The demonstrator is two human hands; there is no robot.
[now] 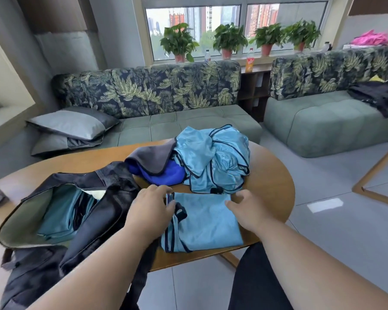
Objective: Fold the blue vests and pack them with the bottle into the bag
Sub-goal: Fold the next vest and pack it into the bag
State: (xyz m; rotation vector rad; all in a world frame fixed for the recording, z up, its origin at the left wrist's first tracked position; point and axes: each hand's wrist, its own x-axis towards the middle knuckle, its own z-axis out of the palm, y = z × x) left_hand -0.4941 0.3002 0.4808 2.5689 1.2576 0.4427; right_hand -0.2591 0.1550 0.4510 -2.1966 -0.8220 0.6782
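Observation:
A folded light-blue vest [207, 222] lies flat on the round wooden table [271, 175] in front of me. My left hand [151, 209] grips its left edge, fingers curled at the dark trim. Over the vest's upper right corner my right hand [246, 209] rests with relaxed fingers. Behind it sits a heap of unfolded blue vests [213, 159]. The dark bag [61, 211] stands open at the left with a folded blue vest [61, 218] inside. No bottle shows on the table.
A grey and royal-blue cloth [157, 166] lies between the bag and the vest heap. Green sofas [188, 121] stand behind the table. Bottles [250, 61] and potted plants line the windowsill. My dark-trousered knee [255, 276] is under the table's near edge.

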